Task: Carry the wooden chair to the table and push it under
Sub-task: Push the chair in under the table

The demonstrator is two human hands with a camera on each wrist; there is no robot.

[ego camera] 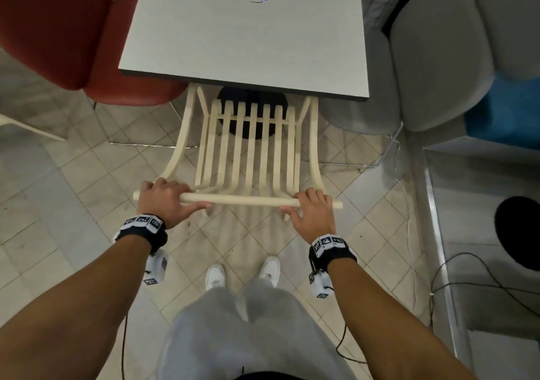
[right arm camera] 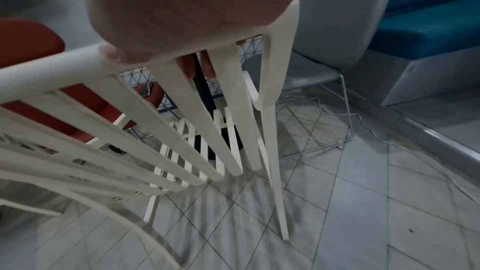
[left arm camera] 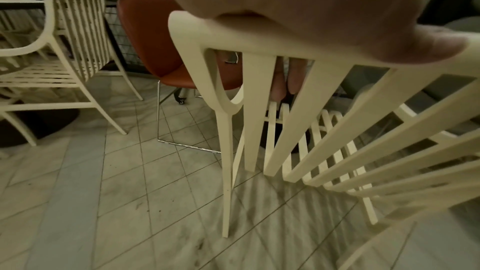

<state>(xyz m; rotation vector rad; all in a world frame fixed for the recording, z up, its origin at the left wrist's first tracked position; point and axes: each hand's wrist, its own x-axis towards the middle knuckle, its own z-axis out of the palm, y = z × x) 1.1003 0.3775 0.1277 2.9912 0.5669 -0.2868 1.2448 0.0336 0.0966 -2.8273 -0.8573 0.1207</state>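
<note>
A cream slatted wooden chair (ego camera: 251,151) stands in front of me, its seat partly under the near edge of the pale square table (ego camera: 245,34). My left hand (ego camera: 166,201) grips the left end of the chair's top rail (ego camera: 239,200), fingers curled over it and thumb underneath. At the rail's right end my right hand (ego camera: 312,210) holds it the same way. In the left wrist view my fingers (left arm camera: 291,77) show behind the back slats (left arm camera: 259,110). The right wrist view shows the chair's rear leg (right arm camera: 275,171) on the tiles.
A red upholstered chair (ego camera: 73,34) sits left of the table and a grey one (ego camera: 432,67) right of it, beside a blue bench (ego camera: 502,110). The table's black round base (ego camera: 252,105) lies beneath. Cables (ego camera: 467,286) trail over the tiled floor at right. Another cream chair (left arm camera: 64,59) stands far left.
</note>
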